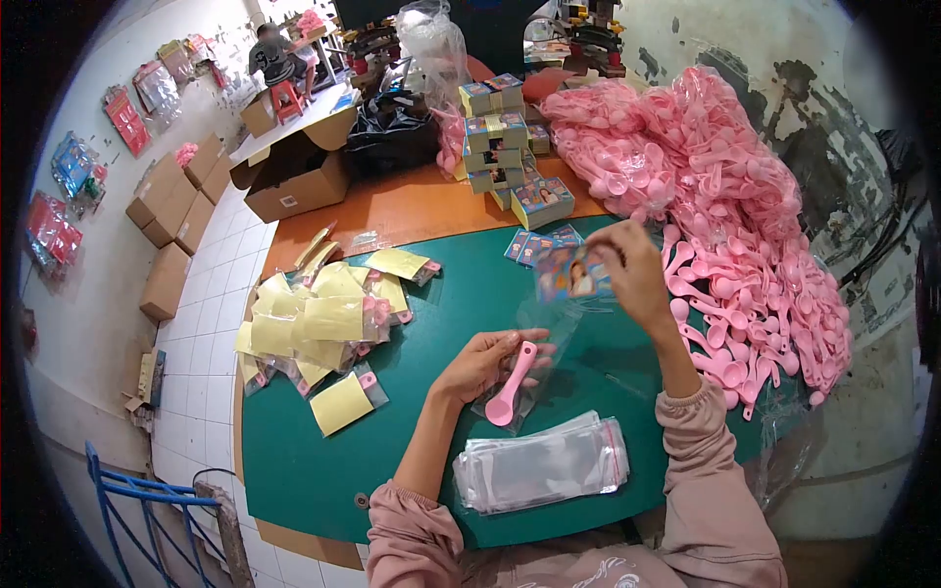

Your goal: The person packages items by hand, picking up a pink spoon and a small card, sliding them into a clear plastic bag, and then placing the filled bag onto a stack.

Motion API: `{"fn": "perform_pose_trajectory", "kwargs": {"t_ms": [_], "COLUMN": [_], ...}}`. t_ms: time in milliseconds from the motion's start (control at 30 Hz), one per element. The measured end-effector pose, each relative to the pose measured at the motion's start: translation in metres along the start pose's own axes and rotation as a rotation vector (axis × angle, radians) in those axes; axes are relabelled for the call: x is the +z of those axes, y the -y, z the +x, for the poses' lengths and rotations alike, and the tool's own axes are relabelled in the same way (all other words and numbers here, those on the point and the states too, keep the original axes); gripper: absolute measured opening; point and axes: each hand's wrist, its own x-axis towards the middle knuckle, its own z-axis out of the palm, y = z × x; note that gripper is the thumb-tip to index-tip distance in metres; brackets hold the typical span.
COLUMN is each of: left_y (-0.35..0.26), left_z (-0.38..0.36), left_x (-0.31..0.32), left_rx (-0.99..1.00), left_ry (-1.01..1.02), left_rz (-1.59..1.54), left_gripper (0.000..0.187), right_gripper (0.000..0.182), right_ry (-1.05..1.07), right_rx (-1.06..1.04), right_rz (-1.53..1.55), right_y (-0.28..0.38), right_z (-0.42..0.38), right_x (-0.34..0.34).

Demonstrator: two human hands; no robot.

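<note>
My left hand holds a clear plastic bag with a pink spoon in it, the spoon's bowl pointing down toward me. Over the green mat, my right hand pinches a printed card, which is blurred, above the open end of the bag. A few more printed cards lie just behind it. Nearest my body is a stack of empty clear bags. To the left rests a pile of filled bags with yellow cards and pink spoons.
Loose pink spoons and large bags of spoons cover the right side. Banded card stacks, a black plastic bag and an open carton stand at the back. A person sits in the far background.
</note>
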Motion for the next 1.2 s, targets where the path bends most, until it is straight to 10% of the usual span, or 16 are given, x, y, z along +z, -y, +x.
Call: {"fn": "perform_pose_trajectory", "kwargs": {"t_ms": [467, 700, 1200], "left_y": [-0.010, -0.012, -0.009], "left_z": [-0.002, -0.002, -0.001], "left_x": [0.009, 0.013, 0.031], "left_rx": [-0.059, -0.089, -0.051], "left_ry": [-0.070, -0.013, 0.062], "left_rz": [0.160, 0.198, 0.534], "left_gripper": [0.041, 0.041, 0.031], "right_gripper": [0.012, 0.010, 0.009], "right_ry": [0.328, 0.037, 0.606], "right_rx": [-0.095, -0.011, -0.014], "right_rz": [0.093, 0.044, 0.162], "right_y": [0.008, 0.018, 0.027], "right_z": [-0.025, -0.026, -0.032], "right_x": [-0.016, -0.021, -0.017]}}
